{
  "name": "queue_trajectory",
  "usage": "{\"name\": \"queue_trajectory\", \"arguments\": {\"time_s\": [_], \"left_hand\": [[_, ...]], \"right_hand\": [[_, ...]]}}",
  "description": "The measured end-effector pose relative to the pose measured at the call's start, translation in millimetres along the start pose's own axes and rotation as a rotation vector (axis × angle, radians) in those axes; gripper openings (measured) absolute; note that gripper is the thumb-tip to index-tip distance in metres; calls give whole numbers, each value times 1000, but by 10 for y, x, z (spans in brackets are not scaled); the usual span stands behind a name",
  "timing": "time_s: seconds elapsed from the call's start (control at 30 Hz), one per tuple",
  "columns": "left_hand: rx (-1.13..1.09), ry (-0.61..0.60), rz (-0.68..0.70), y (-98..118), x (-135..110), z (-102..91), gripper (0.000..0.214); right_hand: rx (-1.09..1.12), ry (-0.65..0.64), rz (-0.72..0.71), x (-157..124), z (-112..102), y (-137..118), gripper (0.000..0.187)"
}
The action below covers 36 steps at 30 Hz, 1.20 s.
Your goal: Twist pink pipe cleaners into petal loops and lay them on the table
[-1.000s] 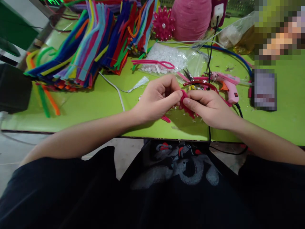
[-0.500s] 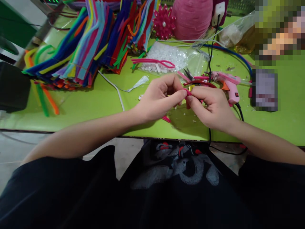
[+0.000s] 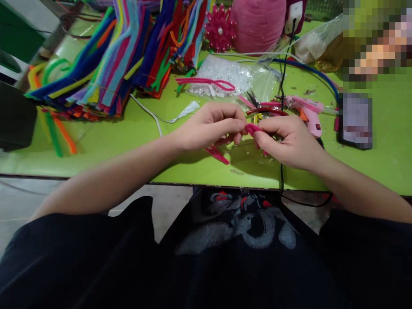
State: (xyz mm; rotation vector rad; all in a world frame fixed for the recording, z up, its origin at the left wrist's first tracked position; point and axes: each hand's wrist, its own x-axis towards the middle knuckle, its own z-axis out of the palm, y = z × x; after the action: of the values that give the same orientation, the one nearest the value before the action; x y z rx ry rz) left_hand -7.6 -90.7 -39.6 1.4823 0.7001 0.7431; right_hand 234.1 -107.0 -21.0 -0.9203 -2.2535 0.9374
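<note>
Both hands meet over the green table (image 3: 128, 141) and pinch one pink pipe cleaner (image 3: 250, 128). My left hand (image 3: 209, 126) grips its left part, fingers curled, and a free pink end (image 3: 218, 155) pokes out below the palm. My right hand (image 3: 286, 139) pinches the right part between thumb and forefinger. Most of the pipe cleaner is hidden inside the two hands.
Stacks of coloured pipe cleaners (image 3: 106, 64) fill the back left. A bag of white beads (image 3: 228, 77), a pink flower (image 3: 220, 30), a pink roll (image 3: 259, 23), scissors (image 3: 257, 103), a pink glue gun (image 3: 309, 111) with black cord, and a phone (image 3: 355, 120) lie behind my hands.
The pipe cleaner's folded bundle, visible in my right hand before, is now tucked between the fingertips. Both hands shifted slightly away and the left wrist lowered toward the table.
</note>
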Motion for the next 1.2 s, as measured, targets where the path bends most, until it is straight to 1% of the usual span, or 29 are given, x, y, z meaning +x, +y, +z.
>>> {"name": "queue_trajectory", "arguments": {"time_s": [0.07,0.17,0.27,0.37,0.47,0.53,0.63,0.67,0.7,0.73,0.77,0.83,0.9,0.93,1.0,1.1,1.2], "left_hand": [[101,-62,51,29,-3,-27,18],[173,-142,102,51,-2,-34,18],[268,-187,128,38,0,-31,19],[394,-120,180,5,-16,-12,18],[524,-12,278,-26,-46,29,15],[625,58,402,-43,-63,64,14],[763,152,673,-65,-73,111,16],[784,178,740,-69,-73,124,17],[784,202,770,-71,-72,135,17],[762,224,751,-68,-72,143,17],[717,235,697,-61,-74,149,17],[596,236,545,-35,-79,152,16],[507,236,422,-4,-86,143,14],[484,237,389,10,-88,135,14],[473,227,343,30,-87,118,14],[460,161,298,33,-78,95,17],[444,120,285,17,-70,89,18]], "right_hand": [[-1,-49,-31,9,-13,10,39],[13,-103,-82,18,-11,15,40],[18,-121,-67,23,7,21,36],[20,-104,-12,30,31,25,29],[16,-36,-37,30,51,12,27],[21,-12,-55,23,59,-9,31],[61,-11,-57,6,73,-46,36],[76,-11,-56,2,77,-54,37],[92,-8,-52,1,80,-59,38],[112,-9,-40,2,80,-60,38],[139,-14,-16,5,74,-57,36],[214,-15,39,17,45,-43,30],[275,39,57,29,-4,-30,23],[276,80,49,31,-31,-27,20],[238,130,28,26,-70,-32,14],[177,82,63,6,-68,-48,9],[170,30,93,-3,-18,-44,17]]}}
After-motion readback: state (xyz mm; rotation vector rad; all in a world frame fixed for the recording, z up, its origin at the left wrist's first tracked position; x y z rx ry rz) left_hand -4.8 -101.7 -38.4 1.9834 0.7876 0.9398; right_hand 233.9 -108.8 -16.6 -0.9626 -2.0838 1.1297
